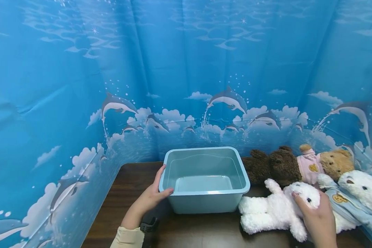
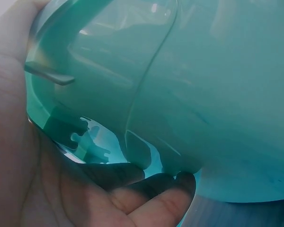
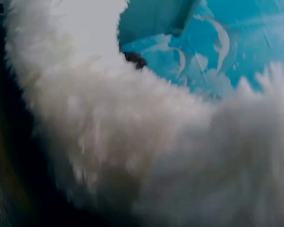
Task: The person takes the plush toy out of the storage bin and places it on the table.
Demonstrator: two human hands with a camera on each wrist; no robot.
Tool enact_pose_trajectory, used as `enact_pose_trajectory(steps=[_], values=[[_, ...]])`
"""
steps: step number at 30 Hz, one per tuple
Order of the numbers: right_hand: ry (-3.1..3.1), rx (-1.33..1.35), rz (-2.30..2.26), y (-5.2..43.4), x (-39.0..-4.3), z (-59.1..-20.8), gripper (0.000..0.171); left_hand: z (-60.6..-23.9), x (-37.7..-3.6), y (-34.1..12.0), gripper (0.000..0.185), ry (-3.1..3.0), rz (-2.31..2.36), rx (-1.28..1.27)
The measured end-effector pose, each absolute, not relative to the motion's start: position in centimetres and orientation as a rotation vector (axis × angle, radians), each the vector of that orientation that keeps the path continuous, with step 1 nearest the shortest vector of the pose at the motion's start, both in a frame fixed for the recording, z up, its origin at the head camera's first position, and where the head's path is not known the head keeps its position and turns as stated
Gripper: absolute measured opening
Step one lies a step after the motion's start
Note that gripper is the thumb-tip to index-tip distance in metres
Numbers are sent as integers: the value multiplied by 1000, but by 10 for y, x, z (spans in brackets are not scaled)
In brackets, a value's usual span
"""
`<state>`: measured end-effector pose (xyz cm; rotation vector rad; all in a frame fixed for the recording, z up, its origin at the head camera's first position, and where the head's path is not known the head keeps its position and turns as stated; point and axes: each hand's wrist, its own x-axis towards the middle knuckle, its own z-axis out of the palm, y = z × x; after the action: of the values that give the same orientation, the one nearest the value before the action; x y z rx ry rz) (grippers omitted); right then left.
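My left hand (image 1: 151,198) holds a light blue plastic bin (image 1: 204,204) by its left front corner. The thumb lies over the rim. In the left wrist view the fingers (image 2: 161,203) curl under the rim against the outer wall of the bin (image 2: 217,94). To the right of the bin, a fluffy white plush bear (image 1: 276,213) lies on its back, feet toward the bin. My right hand (image 1: 320,215) grips its head from the right. White fur (image 3: 94,113) fills most of the right wrist view, hiding the fingers there.
Behind the white bear lie a dark brown plush bear (image 1: 282,165) and a tan bear in a pink top (image 1: 311,165). A white bear in a blue hoodie (image 1: 347,198) lies at the right. A dolphin-print curtain (image 1: 186,86) encloses the dark wooden table (image 1: 124,186).
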<state>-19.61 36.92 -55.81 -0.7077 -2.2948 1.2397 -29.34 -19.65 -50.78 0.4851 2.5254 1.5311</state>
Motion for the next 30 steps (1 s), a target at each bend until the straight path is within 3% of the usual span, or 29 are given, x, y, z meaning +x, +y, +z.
enact_pose_trajectory(steps=[8, 13, 20, 27, 30], values=[[-2205, -673, 1236, 369, -206, -566, 76, -506, -296, -206, 102, 2520, 1548, 499], [-2101, -708, 1237, 365, -204, -572, 77, -512, -293, -208, 102, 2533, 1543, 462], [-2253, -524, 1239, 369, -205, -573, 70, -512, -291, -207, 102, 2544, 1539, 462], [-2226, -574, 1263, 366, -203, -576, 106, -514, -291, -202, 101, 2538, 1548, 439], [-2261, -593, 1136, 364, -198, -576, 104, -513, -292, -199, 102, 2543, 1536, 444]])
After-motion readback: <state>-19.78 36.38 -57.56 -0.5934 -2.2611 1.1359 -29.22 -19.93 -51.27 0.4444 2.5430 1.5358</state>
